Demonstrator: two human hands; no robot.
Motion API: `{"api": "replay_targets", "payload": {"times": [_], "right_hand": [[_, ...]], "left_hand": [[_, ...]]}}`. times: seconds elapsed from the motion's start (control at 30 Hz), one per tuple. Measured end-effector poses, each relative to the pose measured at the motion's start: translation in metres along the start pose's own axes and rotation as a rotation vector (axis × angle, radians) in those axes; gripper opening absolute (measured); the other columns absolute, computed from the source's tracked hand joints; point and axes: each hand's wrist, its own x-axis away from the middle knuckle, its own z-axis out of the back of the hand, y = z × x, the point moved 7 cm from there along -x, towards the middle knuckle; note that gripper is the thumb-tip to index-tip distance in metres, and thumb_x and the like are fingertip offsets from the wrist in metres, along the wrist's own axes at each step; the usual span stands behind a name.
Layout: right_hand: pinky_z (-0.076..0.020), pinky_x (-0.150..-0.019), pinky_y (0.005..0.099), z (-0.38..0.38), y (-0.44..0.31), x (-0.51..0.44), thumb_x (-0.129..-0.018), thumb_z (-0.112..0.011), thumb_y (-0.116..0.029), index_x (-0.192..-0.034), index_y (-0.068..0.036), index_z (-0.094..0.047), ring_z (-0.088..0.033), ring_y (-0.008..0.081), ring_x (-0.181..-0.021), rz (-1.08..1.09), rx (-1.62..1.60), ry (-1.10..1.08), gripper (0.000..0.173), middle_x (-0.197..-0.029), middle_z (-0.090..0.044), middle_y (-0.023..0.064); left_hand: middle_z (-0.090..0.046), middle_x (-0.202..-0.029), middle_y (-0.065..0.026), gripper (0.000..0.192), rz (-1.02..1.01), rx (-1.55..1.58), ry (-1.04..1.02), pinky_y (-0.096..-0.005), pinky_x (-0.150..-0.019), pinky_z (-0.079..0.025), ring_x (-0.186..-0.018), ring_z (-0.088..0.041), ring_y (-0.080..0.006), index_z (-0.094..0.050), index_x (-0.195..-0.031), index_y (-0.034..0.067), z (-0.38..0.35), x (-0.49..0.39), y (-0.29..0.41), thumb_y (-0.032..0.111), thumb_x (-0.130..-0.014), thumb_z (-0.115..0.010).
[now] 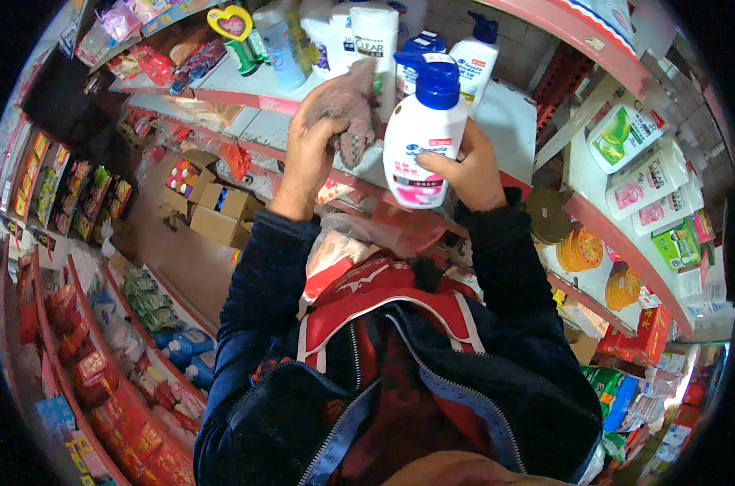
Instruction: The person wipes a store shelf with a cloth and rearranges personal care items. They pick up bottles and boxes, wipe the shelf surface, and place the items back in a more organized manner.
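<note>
A white Head & Shoulders pump bottle (413,143) with a blue pump top is held upright, tilted slightly, in front of the shelf. My right hand (474,167) grips it from the right side, thumb across its front. In my left hand (313,140) is a bunched greyish-brown cloth (352,112), just left of the bottle and apart from it. Behind the hands, a white Clear bottle (373,42) and another Head & Shoulders pump bottle (477,58) stand on the shelf (507,121). The cloth partly covers the Clear bottle.
Right of me, a side shelf (592,182) carries shampoo bottles (647,185) and stacked orange round tubs (580,249). Open cardboard boxes (222,212) sit on the floor at left. Shelves of red packets (118,419) run along the lower left. A plastic bag (337,243) lies below my hands.
</note>
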Motion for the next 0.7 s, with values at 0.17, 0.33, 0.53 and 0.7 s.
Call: {"api": "replay_targets", "payload": {"times": [0.17, 0.33, 0.53, 0.7], "right_hand": [[-0.0496, -0.096, 0.0377, -0.039, 0.021, 0.009, -0.077, -0.074, -0.012, -0.127, -0.002, -0.054, -0.065, 0.0219, -0.105, -0.106, -0.204, -0.371, 0.056, -0.115, -0.067, 0.0118], [-0.0514, -0.095, 0.0388, -0.045, 0.040, 0.011, -0.076, -0.072, -0.013, -0.127, 0.001, -0.052, -0.066, 0.0237, -0.104, -0.116, -0.392, -0.373, 0.057, -0.115, -0.067, 0.0133], [-0.0517, -0.095, 0.0411, -0.026, 0.051, 0.007, -0.080, -0.068, -0.013, -0.129, 0.004, -0.051, -0.065, 0.0244, -0.105, -0.159, -0.526, -0.249, 0.055, -0.116, -0.065, 0.0150], [-0.0512, -0.095, 0.0404, -0.020, 0.053, 0.004, -0.082, -0.068, -0.012, -0.129, 0.004, -0.052, -0.065, 0.0232, -0.106, -0.145, -0.487, -0.161, 0.052, -0.117, -0.065, 0.0140]], "left_hand": [[-0.062, -0.127, -0.0111, 0.046, 0.164, 0.049, -0.348, -0.0313, -0.103, -0.045, -0.113, -0.060, -0.0207, -0.060, -0.129, 0.004, -0.026, -0.007, -0.013, 0.006, -0.084, -0.059], [-0.060, -0.130, -0.0123, 0.022, -0.568, -0.719, -0.647, -0.0389, -0.103, -0.046, -0.115, -0.061, -0.0250, -0.070, -0.098, 0.008, -0.027, 0.001, 0.013, 0.001, -0.077, -0.071], [-0.057, -0.132, -0.0108, 0.048, 0.004, -0.209, -0.464, -0.0401, -0.110, -0.042, -0.126, -0.053, -0.0262, -0.071, -0.110, 0.008, -0.014, 0.001, 0.004, -0.010, -0.068, -0.059], [-0.052, -0.137, -0.0104, 0.057, -0.311, -0.572, -0.422, -0.0403, -0.110, -0.040, -0.130, -0.048, -0.0262, -0.070, -0.117, 0.007, -0.032, 0.017, 0.039, -0.009, -0.064, -0.054]]}}
